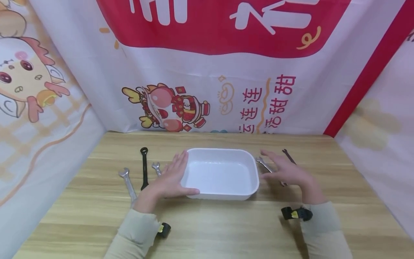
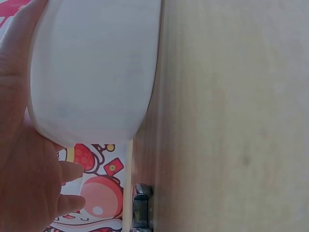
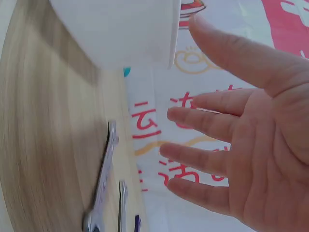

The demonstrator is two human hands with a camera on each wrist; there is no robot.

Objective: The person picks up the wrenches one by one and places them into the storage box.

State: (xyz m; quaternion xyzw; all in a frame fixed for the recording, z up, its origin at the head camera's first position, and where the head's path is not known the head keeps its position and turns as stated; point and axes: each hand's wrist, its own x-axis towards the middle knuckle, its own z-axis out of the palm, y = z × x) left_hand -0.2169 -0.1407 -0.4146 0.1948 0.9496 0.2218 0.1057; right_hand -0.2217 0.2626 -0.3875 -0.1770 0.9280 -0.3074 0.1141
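A white rectangular basin (image 1: pixel 221 176) stands on the table, with nothing inside it. Along its left side lies my left hand (image 1: pixel 174 178), fingers straight and thumb across the near left corner of the rim. In the left wrist view the basin's outer wall (image 2: pixel 96 72) comes up against this hand (image 2: pixel 29 179). My right hand (image 1: pixel 286 171) hovers off the basin's right end, over a silver wrench (image 1: pixel 266 165) that it partly hides. Its fingers (image 3: pixel 198 162) are spread and relaxed, apart from the basin, and the palm faces it.
Left of the basin lie a silver open-end wrench (image 1: pixel 128 183), a black wrench (image 1: pixel 144 167) and a small silver wrench (image 1: pixel 156 168) partly behind the left hand. A dark wrench (image 1: pixel 289 156) lies beyond the right hand. A printed cloth (image 1: pixel 220 93) hangs at the table's back edge.
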